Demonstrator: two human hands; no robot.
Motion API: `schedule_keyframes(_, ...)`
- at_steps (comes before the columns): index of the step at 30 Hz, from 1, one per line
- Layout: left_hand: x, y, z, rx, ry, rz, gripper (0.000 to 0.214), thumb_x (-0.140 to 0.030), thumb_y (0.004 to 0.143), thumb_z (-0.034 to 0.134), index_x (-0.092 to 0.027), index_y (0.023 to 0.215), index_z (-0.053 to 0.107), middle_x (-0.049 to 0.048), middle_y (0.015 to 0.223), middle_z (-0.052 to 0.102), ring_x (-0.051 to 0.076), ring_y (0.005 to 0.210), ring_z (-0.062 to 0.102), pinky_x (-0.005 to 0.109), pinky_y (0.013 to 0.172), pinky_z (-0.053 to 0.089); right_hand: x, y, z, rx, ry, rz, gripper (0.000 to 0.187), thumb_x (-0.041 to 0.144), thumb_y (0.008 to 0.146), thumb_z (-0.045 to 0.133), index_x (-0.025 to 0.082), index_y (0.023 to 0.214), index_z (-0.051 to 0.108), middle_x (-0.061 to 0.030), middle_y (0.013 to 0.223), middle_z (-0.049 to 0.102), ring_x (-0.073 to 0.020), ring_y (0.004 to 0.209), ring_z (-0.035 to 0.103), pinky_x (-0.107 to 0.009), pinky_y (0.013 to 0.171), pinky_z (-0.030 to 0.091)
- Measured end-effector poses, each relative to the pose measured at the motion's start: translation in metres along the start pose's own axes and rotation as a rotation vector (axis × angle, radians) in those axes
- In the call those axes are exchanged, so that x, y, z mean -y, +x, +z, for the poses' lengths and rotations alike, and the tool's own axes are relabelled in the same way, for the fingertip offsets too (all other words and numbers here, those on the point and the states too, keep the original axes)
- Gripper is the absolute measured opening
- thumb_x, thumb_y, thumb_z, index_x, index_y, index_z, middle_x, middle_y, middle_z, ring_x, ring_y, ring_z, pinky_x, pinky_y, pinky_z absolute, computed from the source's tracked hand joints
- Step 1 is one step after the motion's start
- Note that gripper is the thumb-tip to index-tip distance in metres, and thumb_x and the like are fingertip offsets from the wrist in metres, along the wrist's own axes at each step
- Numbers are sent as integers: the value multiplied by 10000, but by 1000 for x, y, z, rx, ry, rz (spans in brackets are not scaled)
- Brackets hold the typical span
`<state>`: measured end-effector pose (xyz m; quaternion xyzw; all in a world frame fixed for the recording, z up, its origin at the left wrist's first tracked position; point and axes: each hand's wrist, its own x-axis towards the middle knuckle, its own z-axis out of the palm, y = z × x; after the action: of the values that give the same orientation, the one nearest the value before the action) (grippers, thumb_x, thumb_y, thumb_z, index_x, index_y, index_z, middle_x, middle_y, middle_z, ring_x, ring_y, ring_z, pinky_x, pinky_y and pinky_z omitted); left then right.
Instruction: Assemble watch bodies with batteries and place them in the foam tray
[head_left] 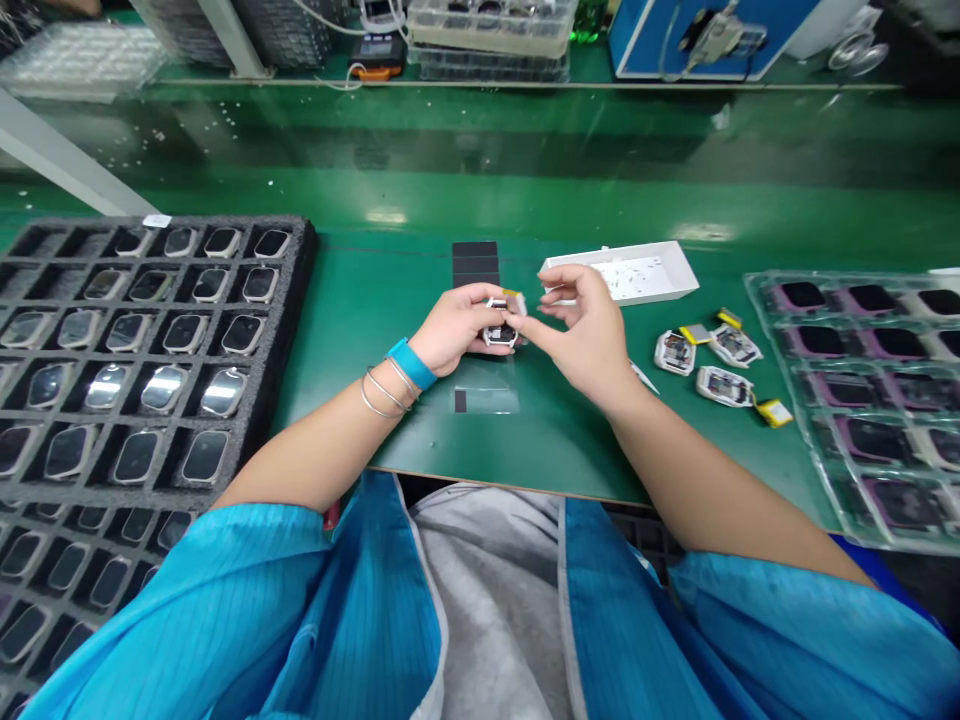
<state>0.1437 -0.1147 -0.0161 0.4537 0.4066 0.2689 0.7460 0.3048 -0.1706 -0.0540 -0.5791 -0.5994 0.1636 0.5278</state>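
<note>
My left hand (454,330) is shut around a small smartwatch module (499,335), with its fingers covering part of it. A yellow-edged piece (514,301) sticks up at the module's top. My right hand (589,330) sits just to the right, its fingertips reaching the module's right side. Whether they pinch anything is hidden. Beyond that hand lie a white tray (619,275) and several open watch bodies (675,352) with small yellow batteries (773,412).
A black foam tray of watch cases (150,340) fills the left side. A clear plastic tray of dark-screened parts (862,400) lies at the right. Black strips (475,263) and a clear film (486,400) rest on the green mat. Shelves and equipment stand across the far side.
</note>
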Motion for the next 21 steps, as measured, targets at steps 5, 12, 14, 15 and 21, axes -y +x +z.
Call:
schedule_keyframes(5, 0, 1, -2, 39, -16, -31, 207, -85, 764, 663, -144, 961, 642, 23, 778, 729, 172, 658, 746, 283, 646, 621, 0, 3, 2, 9, 167, 78, 178, 404, 860, 732, 231, 878, 695, -12, 869, 714, -173, 768, 669, -330, 762, 581)
schedule_keyframes(12, -2, 0, -2, 119, -67, -51, 378, 22, 699, 647, -137, 1042, 645, 18, 825, 743, 164, 710, 761, 256, 703, 613, 11, 0, -1, -75, 36, 3, 103, 336, 870, 721, 233, 858, 719, -15, 880, 756, -196, 809, 702, -359, 820, 580)
schedule_keyframes(14, 0, 0, -1, 103, -47, -50, 349, 8, 716, 680, -138, 1029, 635, 14, 798, 734, 160, 687, 753, 250, 679, 609, 13, -1, -1, -76, -3, -18, 74, 306, 870, 710, 235, 865, 731, -18, 886, 764, -199, 813, 706, -359, 819, 580)
schedule_keyframes(15, 0, 0, -1, 93, -34, -53, 320, -6, 730, 688, -136, 1017, 635, 15, 780, 728, 161, 674, 747, 247, 663, 606, 15, -2, -1, -78, -24, -30, 63, 292, 869, 707, 237, 866, 736, -20, 885, 768, -202, 814, 707, -360, 818, 580)
schedule_keyframes(21, 0, 3, -3, 76, -62, -73, 211, -39, 785, 623, -118, 966, 695, 33, 776, 722, 123, 643, 700, 282, 725, 626, 19, -5, 2, -40, -232, -236, 106, 243, 896, 663, 265, 830, 744, -21, 856, 776, -221, 819, 713, -434, 927, 556)
